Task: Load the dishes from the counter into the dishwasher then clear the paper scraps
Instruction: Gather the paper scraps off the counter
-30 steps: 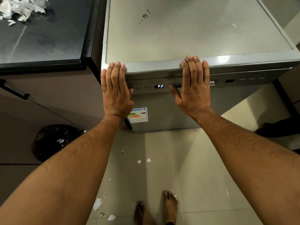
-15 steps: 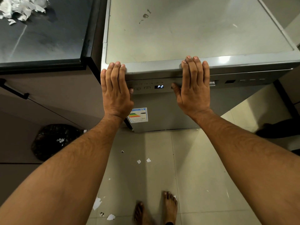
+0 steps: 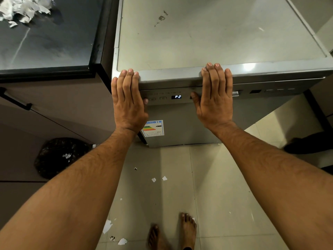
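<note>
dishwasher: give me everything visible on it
The dishwasher is a grey, metal-looking unit beside the dark counter, door shut. Its flat top has a few dark smudges. The control strip shows a lit "P2" display, buttons and a handle recess; an energy label sits on the door. The left hand and right hand press flat on its front edge.

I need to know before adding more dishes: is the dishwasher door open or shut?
Shut. The dishwasher door stands upright under the top edge, both hands flat against it, and the display reads P2.
</note>
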{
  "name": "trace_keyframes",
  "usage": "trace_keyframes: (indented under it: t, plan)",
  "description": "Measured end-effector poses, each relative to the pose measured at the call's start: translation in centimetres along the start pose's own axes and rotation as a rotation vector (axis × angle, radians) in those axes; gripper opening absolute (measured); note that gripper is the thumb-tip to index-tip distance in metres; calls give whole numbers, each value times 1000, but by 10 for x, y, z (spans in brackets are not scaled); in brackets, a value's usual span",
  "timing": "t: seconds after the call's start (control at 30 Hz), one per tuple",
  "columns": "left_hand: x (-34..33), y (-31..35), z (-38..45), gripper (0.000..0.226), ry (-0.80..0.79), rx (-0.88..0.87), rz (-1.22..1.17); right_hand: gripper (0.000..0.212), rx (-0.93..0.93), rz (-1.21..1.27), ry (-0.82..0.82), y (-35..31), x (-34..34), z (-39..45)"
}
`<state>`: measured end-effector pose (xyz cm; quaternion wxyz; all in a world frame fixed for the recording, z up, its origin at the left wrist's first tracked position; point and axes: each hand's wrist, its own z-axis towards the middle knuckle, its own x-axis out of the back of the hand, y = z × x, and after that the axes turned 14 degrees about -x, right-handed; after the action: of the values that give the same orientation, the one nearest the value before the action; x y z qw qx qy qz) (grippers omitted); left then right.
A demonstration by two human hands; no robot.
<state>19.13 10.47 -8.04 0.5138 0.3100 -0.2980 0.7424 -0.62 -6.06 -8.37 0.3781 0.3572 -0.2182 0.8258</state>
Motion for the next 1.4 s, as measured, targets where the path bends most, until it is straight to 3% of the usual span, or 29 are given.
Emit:
trace_keyframes:
  t: [0.67,1.4]
  plan:
    - [1,0,0,78,-17,9,-13,67,-11,-4,-1,-1,1,0]
    - [40,-1,3,81,-155,-19,-108,71,-30,-113,-298,-9,39,6]
